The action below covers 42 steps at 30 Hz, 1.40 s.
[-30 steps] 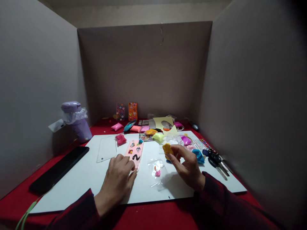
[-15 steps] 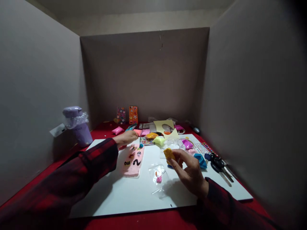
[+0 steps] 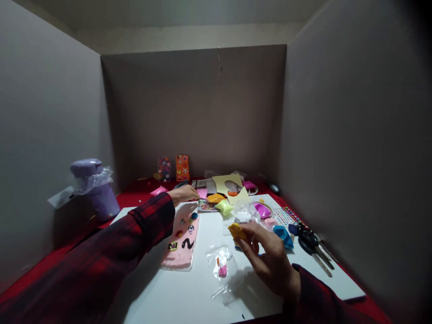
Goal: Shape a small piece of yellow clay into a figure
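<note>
My right hand [image 3: 268, 252] pinches a yellow lump of clay [image 3: 236, 231] between thumb and fingers, above the white board [image 3: 158, 297]. Stretched out to the far side of the board, my left hand [image 3: 184, 194] has its fingers bent together beside the clay packets; what is in them, if anything, is hidden. Partly under my left sleeve lies a pink-coated phone case [image 3: 184, 260] with small charms and a black squiggle on it. Between the case and my right hand rests a clear plastic bag [image 3: 216, 254] with pink and orange bits [image 3: 222, 270].
Orange [image 3: 215, 198] and lime [image 3: 224, 207] packets lie at the back, near cut yellow paper [image 3: 221, 183]. To the right are a blue packet [image 3: 283, 237], scissors [image 3: 313, 247] and a sheet of gems [image 3: 285, 216]. A purple tumbler [image 3: 101, 198] stands left; two decorated cases [image 3: 182, 168] stand behind.
My view has shifted, so the board and case sit lower in the picture. My left hand has moved slightly right toward the packets. The yellow clay stays in my right hand.
</note>
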Tool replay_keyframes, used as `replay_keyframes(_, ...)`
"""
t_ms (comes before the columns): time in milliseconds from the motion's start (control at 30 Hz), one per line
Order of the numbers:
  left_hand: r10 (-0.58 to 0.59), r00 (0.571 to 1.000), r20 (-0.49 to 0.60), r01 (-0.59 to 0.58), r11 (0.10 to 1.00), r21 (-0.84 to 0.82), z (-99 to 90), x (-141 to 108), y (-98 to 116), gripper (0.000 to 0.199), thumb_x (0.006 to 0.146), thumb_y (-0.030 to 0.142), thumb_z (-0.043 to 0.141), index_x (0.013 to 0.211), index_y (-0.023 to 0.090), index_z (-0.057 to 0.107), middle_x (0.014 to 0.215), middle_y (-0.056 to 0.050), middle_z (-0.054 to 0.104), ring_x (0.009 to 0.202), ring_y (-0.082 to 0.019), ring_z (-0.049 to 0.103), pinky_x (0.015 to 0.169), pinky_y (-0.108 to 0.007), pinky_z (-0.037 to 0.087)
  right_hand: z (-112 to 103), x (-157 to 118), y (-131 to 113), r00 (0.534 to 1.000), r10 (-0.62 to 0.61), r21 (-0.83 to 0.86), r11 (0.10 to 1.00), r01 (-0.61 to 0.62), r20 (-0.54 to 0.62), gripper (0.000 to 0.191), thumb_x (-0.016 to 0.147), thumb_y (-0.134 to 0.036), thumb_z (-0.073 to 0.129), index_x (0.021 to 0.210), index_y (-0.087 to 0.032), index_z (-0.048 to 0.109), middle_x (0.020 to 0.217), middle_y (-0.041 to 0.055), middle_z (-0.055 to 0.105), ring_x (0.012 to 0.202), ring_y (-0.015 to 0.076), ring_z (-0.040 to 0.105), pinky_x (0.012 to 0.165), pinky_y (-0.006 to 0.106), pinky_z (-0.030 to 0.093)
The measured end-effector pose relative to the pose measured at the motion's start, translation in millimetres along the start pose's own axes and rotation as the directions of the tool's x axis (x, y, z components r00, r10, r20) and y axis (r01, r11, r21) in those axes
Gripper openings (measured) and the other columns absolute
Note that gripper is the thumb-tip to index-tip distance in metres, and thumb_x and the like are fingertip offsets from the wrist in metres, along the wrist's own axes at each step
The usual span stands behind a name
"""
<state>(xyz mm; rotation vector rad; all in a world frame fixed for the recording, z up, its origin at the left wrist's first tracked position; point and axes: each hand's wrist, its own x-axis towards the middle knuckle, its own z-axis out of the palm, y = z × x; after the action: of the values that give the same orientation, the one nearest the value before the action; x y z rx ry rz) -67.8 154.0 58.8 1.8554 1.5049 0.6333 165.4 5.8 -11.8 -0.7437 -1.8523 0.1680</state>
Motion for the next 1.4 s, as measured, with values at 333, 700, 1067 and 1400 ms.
replay_keyframes(333,0.149,0.976,-0.156,-0.119,0.975,0.188,3.4,-54.4,11.8,0.045,0.08,0.047,0.044,0.053,0.014,0.059,0.042,0.003,0.041,0.043,-0.009,0.037,0.049,-0.024,0.024,4.3,0.2,3.3,0.996,0.09,-0.013,0.996,-0.09,-0.023,0.018,0.09,-0.017,0.05,0.107,-0.018,0.055,0.087,0.0036,0.058,0.069,0.0146,0.052,0.062,0.028,0.043)
replay_keyframes(700,0.46,0.888,-0.006,-0.352,0.689,0.634,45.7,-171.5,-19.4,0.015,0.077,0.016,0.053,0.091,0.022,0.057,0.106,-0.005,0.053,0.107,-0.025,0.039,0.09,-0.043,0.036,4.0,-1.4,0.8,0.999,0.04,-0.043,0.998,-0.04,-0.003,0.017,0.089,-0.018,0.051,0.106,-0.016,0.056,0.088,0.0051,0.059,0.074,0.0166,0.054,0.066,0.031,0.045)
replay_keyframes(1067,0.469,0.877,-0.102,-0.322,0.733,0.599,40.3,-162.2,-13.7,0.01,0.082,0.024,0.051,0.077,0.019,0.058,0.087,-0.005,0.058,0.089,-0.021,0.047,0.078,-0.036,0.037,3.7,-2.0,1.4,0.999,0.041,0.007,0.999,-0.041,0.015,0.018,0.091,-0.019,0.048,0.106,-0.017,0.056,0.094,0.0081,0.059,0.08,0.0187,0.056,0.067,0.032,0.047)
replay_keyframes(1400,0.379,0.914,-0.145,-0.361,0.923,0.137,88.0,-142.6,24.6,0.024,0.081,0.012,0.045,0.101,0.019,0.057,0.1,-0.006,0.059,0.083,-0.016,0.053,0.077,-0.032,0.042,3.1,0.9,0.3,0.985,0.169,-0.037,0.985,-0.168,0.029,0.009,0.088,-0.019,0.052,0.095,-0.015,0.056,0.083,0.005,0.056,0.071,0.0164,0.052,0.061,0.027,0.043)
